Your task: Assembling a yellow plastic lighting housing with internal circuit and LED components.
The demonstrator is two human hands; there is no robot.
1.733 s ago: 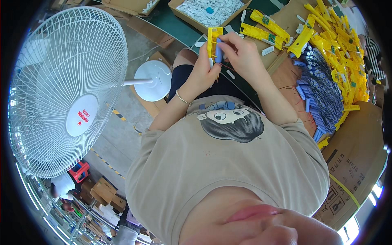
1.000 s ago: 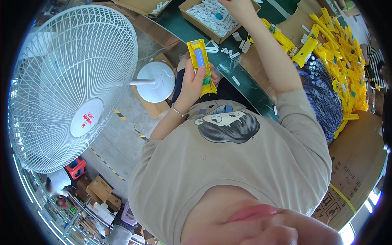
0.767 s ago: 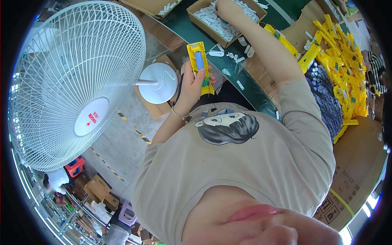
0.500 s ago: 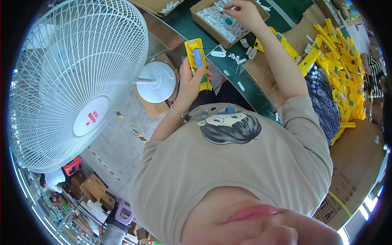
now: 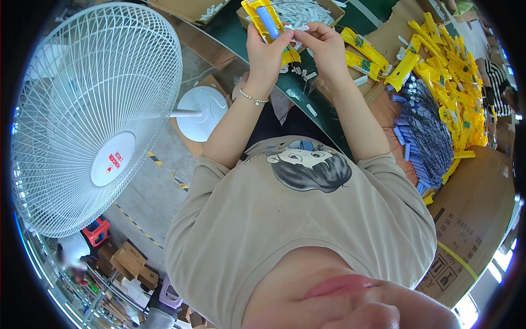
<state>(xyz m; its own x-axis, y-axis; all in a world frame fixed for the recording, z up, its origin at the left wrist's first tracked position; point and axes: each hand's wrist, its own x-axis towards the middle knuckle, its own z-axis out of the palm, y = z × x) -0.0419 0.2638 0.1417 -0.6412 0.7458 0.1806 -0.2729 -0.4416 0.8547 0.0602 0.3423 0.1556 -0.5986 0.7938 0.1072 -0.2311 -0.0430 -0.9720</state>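
My left hand (image 5: 265, 61) is closed around a long yellow plastic casing (image 5: 253, 10), raised over the table edge. A blue cylindrical battery (image 5: 268, 23) lies in the casing's hollow. Fingers of my right hand (image 5: 329, 54) pinch a small white plastic piece (image 5: 298, 28) against the casing's side, close to my left thumb. Behind both hands, a cardboard box (image 5: 335, 11) holds many similar white pieces. Right of my right hand lie two yellow casings, one (image 5: 366, 48) with a green board inside and another (image 5: 362, 64) just nearer.
A large white fan (image 5: 98, 115) stands at left. The green table (image 5: 300, 94) carries scattered white pieces. On the right are a heap of yellow casings (image 5: 457, 96), blue batteries with dark wires (image 5: 422, 131) and a big carton (image 5: 466, 219). Another person's striped sleeve (image 5: 490, 82) shows far right.
My right hand has come from the box of white pieces to the casing, now with a white piece. My left hand has lifted the casing farther forward, toward the box.
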